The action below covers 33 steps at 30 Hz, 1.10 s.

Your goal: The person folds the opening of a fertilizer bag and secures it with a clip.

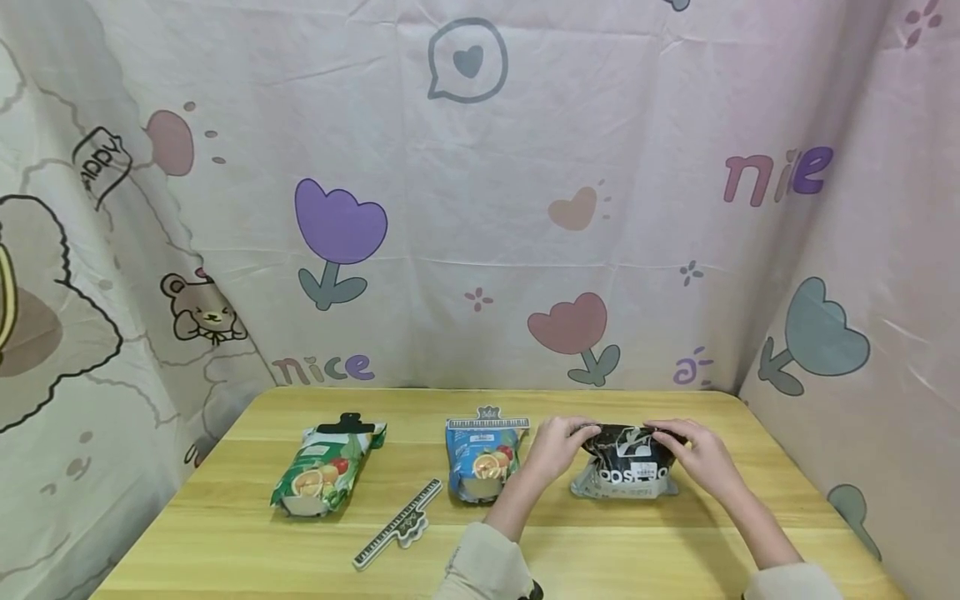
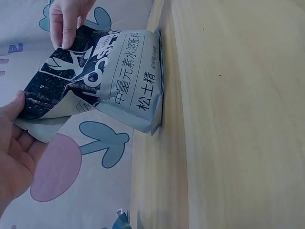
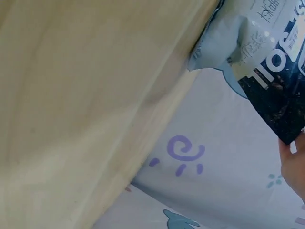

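A black and grey bag point(image 1: 633, 467) with white lettering stands on the table at the right. My left hand point(image 1: 558, 448) pinches its top left corner, thumb on the near side. At the other top corner, my right hand point(image 1: 696, 457) pinches the black film. In the left wrist view the grey lower part of the bag point(image 2: 128, 76) carries Chinese print, and its top edge is stretched between both hands. The right wrist view catches only part of the bag point(image 3: 276, 62) and the fingertips point(image 3: 291, 157) at its corner.
Left of the bag stands a blue fruit-print bag point(image 1: 480, 462) with a piano-key clip point(image 1: 487, 422) across its top. Farther left lies a green bag point(image 1: 322, 475) with a black clip point(image 1: 347, 425). A loose piano-key clip point(image 1: 399, 523) lies in front on the wooden table point(image 1: 247, 533).
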### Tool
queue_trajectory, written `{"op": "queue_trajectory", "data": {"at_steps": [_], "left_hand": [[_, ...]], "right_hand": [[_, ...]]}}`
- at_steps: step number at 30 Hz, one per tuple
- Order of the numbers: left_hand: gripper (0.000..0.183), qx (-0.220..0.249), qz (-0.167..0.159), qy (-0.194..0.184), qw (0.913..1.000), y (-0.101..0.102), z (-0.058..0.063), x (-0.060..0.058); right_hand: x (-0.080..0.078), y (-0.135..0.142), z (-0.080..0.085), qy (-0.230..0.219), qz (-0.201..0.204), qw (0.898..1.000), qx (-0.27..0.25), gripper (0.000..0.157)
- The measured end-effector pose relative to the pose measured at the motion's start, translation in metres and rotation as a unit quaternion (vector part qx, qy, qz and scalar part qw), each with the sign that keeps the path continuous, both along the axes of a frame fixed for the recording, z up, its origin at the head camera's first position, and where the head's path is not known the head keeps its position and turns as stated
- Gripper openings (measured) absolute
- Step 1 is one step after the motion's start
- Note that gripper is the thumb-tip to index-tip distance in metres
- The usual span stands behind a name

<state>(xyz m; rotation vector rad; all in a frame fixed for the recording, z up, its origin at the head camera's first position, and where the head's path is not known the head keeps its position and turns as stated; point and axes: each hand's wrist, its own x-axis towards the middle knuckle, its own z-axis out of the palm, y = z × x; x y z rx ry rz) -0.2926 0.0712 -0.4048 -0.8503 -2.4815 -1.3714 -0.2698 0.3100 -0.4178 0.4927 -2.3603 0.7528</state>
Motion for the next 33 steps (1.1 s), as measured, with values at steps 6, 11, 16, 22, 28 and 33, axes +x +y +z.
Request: {"op": "queue_trajectory", "data": {"at_steps": [6, 11, 16, 22, 28, 33], "left_hand": [[0.028, 0.013, -0.012, 0.002, 0.9998, -0.001, -0.001, 0.0], [0.026, 0.008, -0.017, -0.014, 0.9997, -0.002, -0.001, 0.0], [0.02, -0.03, -0.006, -0.007, 0.9995, 0.0, 0.005, 0.0], [0.017, -0.175, 0.008, 0.07, 0.9821, 0.013, 0.02, 0.0], [0.017, -0.273, 0.055, 0.135, 0.9507, 0.025, 0.026, 0.004], [0.015, -0.264, 0.081, 0.165, 0.9468, 0.025, 0.023, 0.005]], "right_hand": [[-0.004, 0.002, -0.004, 0.046, 0.018, 0.998, -0.031, 0.02], [-0.001, 0.0, -0.001, 0.0, -0.002, 0.999, -0.041, 0.013], [0.003, -0.005, 0.002, -0.003, 0.001, 1.0, 0.003, 0.015], [0.0, -0.018, 0.004, 0.052, 0.062, 0.996, 0.027, 0.022], [-0.005, -0.03, 0.003, 0.052, 0.064, 0.996, 0.037, 0.019], [-0.006, -0.033, 0.002, 0.065, 0.045, 0.996, 0.026, 0.019]]}}
